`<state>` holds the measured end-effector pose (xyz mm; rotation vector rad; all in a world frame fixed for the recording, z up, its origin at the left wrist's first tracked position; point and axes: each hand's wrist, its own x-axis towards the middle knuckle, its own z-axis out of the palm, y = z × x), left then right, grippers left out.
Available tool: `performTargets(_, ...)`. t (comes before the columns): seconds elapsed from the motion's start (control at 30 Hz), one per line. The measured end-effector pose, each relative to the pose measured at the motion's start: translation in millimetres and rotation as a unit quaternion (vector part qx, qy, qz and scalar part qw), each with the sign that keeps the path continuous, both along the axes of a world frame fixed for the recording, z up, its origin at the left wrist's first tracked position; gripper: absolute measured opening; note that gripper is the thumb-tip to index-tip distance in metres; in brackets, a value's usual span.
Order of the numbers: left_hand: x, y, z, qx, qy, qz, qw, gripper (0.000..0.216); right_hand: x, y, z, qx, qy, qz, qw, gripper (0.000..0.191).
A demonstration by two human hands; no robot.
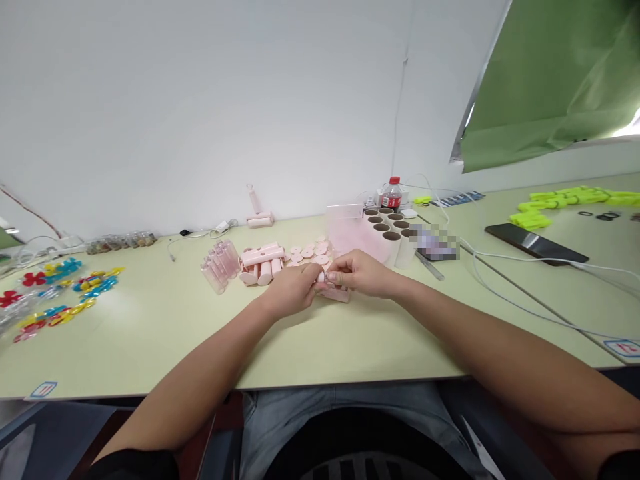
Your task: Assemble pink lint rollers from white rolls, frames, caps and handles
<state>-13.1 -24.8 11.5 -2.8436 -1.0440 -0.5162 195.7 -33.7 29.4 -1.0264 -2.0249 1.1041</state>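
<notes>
My left hand [294, 289] and my right hand [364, 272] meet above the middle of the table [365, 340]. Both are closed, fingertips pinched around a small pink plastic part [321, 276] that the fingers mostly hide. Directly under the fingertips is a larger pink plastic piece [336, 293]; whether a hand grips it I cannot tell. Just behind the hands lie several flat pink discs [309, 251]. To the left of my left hand is a stack of pink cylindrical pieces [263, 262], with a bundle of clear pink tubes [220, 263] standing beside it.
Behind my right hand are brown-rimmed cardboard tubes [391, 235], a clear pinkish bag [357, 237] and a cola bottle [392, 193]. A utility knife [429, 265], white cable [505, 300] and black phone [535, 244] lie right. Colourful plastic pieces [65, 303] occupy the far left.
</notes>
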Motion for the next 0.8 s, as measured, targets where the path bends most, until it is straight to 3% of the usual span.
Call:
performTargets(0.1,0,-1,-0.1,0.023,0.01,-0.034,0.999,0.02,4,-1,5.6,-0.123,0.0,0.03,0.992,0.03)
performTargets(0.17,-1,0,0.4,0.031,0.0,-0.051,0.998,0.017,4,-2,6.7,-0.164,-0.002,0.039,0.986,0.032)
performTargets(0.23,-4,3,1.1,0.032,-0.023,-0.06,0.997,0.017,1,-3,5.3,-0.135,0.004,0.034,0.99,0.033)
performTargets(0.33,-9,9,2.0,0.012,-0.063,-0.055,0.996,0.019,-4,-4,1.0,0.011,-0.019,-0.016,1.0,0.034)
performTargets(0.4,-12,13,2.2,-0.01,-0.085,-0.038,0.996,0.019,-6,-5,-1.0,0.109,-0.062,-0.058,0.99,0.035)
performTargets(0.5,-15,17,2.8,-0.04,-0.127,-0.012,0.991,0.02,-5,-5,-2.1,0.177,-0.112,-0.105,0.972,0.038)
performTargets(0.67,-18,18,4.8,-0.05,-0.17,-0.003,0.984,0.021,-2,-3,-2.6,0.188,-0.107,-0.125,0.968,0.022)
performTargets(0.8,-18,19,4.2,-0.059,-0.162,-0.02,0.985,0.022,0,-1,-1.4,0.102,-0.053,-0.072,0.991,0.024)
